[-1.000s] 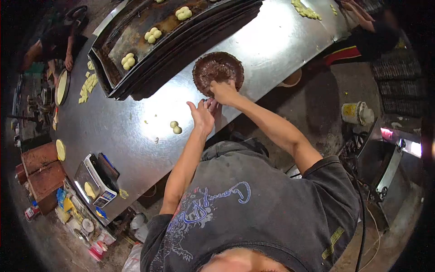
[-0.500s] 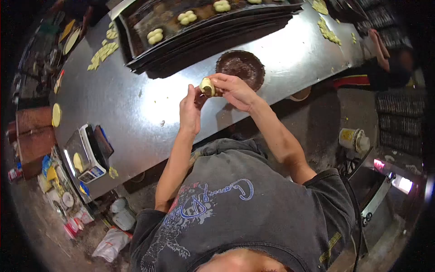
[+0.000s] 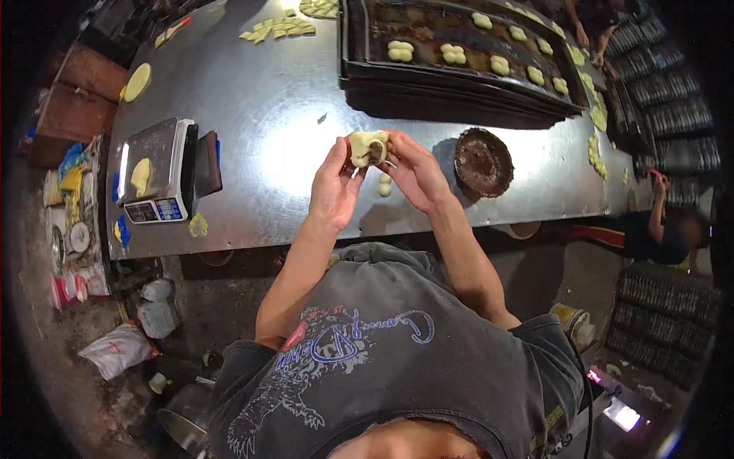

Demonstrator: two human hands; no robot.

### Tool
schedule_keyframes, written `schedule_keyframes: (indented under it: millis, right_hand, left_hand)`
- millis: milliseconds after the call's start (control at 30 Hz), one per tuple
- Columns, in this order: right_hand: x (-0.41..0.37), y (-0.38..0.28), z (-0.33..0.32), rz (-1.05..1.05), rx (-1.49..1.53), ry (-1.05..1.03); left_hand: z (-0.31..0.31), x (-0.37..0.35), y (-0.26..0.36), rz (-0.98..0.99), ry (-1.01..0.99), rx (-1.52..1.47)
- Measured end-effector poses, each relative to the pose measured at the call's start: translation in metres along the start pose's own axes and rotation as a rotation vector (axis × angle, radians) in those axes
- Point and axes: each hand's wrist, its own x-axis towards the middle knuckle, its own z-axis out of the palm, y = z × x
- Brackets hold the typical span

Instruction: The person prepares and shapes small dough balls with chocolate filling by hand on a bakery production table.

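Observation:
Between my two hands, above the metal table, is a piece of pale yellow dough [image 3: 359, 145] wrapped partly around dark brown filling. My left hand [image 3: 332, 183] grips its left side with the thumb up. Fingers of my right hand [image 3: 419, 174] pinch the right edge, where the filling shows through an opening. Small joined dough balls [image 3: 384, 186] lie on the table just below, partly hidden by my fingers. To the right of my right hand stands a round bowl [image 3: 475, 139] with dark brown paste inside.
Stacked black baking trays [image 3: 355, 38] at the back carry clusters of dough balls. A digital scale [image 3: 186, 164] with a dough piece stands left. Cut dough pieces [image 3: 279, 29] lie at the far side. Another person [image 3: 661, 229] is at the right.
The view has swung, so the trays and bowl appear farther right and the scale shows more fully. Both hands still hold the dough, whose filled opening now faces right.

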Motion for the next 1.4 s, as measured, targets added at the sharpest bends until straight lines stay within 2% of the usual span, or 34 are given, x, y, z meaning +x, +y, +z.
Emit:
schedule_keyframes:
  millis: [133,167,300,333,400,433,500,633,700,767,800,867,900,967,1000,1067,1100,1133,1200,1267,1333,1367,1400]
  right_hand:
    - [0.001,0.009,0.034,-0.294,-0.510,-0.033]
    - [0.001,0.010,0.038,-0.335,-0.665,0.044]
    - [0.003,0.011,0.052,-0.456,-0.822,0.112]
    - [0.000,0.006,0.053,-0.333,-0.804,0.100]
    - [-0.010,-0.009,0.050,-0.090,-0.756,0.080]
    - [-0.013,-0.011,0.046,-0.058,-0.692,0.078]
    - [-0.018,-0.011,0.046,-0.182,-0.743,0.079]
    - [-0.031,-0.006,0.054,-0.352,-0.773,0.046]
    - [-0.037,-0.001,0.059,-0.411,-0.748,0.059]
    - [-0.041,-0.002,0.053,-0.571,-0.961,0.048]
    - [-0.043,-0.004,0.052,-0.650,-1.068,0.040]
    - [-0.051,-0.014,0.053,-0.656,-1.115,0.041]
    - [-0.055,-0.019,0.053,-0.660,-1.111,0.036]
    - [-0.064,-0.032,0.051,-0.601,-1.168,-0.013]
    - [-0.065,-0.033,0.041,-0.586,-1.160,-0.003]
    - [-0.063,-0.029,0.015,-0.554,-1.145,0.016]
    - [-0.066,-0.038,0.016,-0.365,-1.140,0.103]
    - [-0.064,-0.040,0.010,-0.414,-1.097,0.106]
    - [-0.054,-0.043,-0.002,-0.506,-1.014,0.102]
    - [-0.050,-0.049,-0.006,-0.398,-0.770,0.107]
    - [-0.043,-0.050,-0.007,-0.340,-0.489,0.054]
    - [-0.047,-0.054,-0.007,-0.268,-0.489,0.034]
    - [-0.046,-0.052,-0.010,-0.326,-0.535,0.066]
  left_hand:
    - [0.001,-0.013,0.034,0.108,-0.118,0.073]
    - [0.001,-0.015,0.036,0.133,-0.130,0.128]
    - [-0.004,-0.014,0.047,0.182,-0.160,0.332]
    - [-0.004,-0.014,0.050,0.194,-0.168,0.396]
    - [-0.007,-0.012,0.051,0.363,-0.243,0.631]
    - [-0.010,-0.010,0.050,0.450,-0.319,0.741]
    - [-0.013,-0.002,0.053,0.702,-0.482,1.070]
    - [0.007,-0.004,0.045,0.471,-0.353,0.913]
    - [0.013,-0.006,0.036,0.551,-0.261,0.929]
    - [0.018,-0.005,0.022,0.678,-0.176,0.960]
    - [0.025,-0.003,0.019,0.677,-0.172,0.984]
    - [0.037,-0.001,0.013,0.673,-0.157,1.034]
    - [0.041,0.006,0.012,0.618,-0.226,0.973]
    - [0.045,0.000,0.016,0.199,-0.154,1.073]
    - [0.052,-0.006,0.018,-0.011,-0.113,1.112]
    - [0.054,-0.009,-0.005,0.257,-0.147,1.037]
    - [0.055,-0.011,-0.016,0.401,-0.188,0.977]
    - [0.057,-0.011,-0.025,0.545,-0.227,0.912]
    - [0.064,-0.011,-0.035,0.676,-0.274,0.885]
    - [0.069,-0.012,-0.040,0.784,-0.274,0.964]
    - [0.065,-0.010,-0.041,0.729,-0.326,1.016]
    - [0.066,-0.010,-0.043,0.700,-0.311,1.020]
    - [0.069,-0.014,-0.043,0.669,-0.293,1.023]
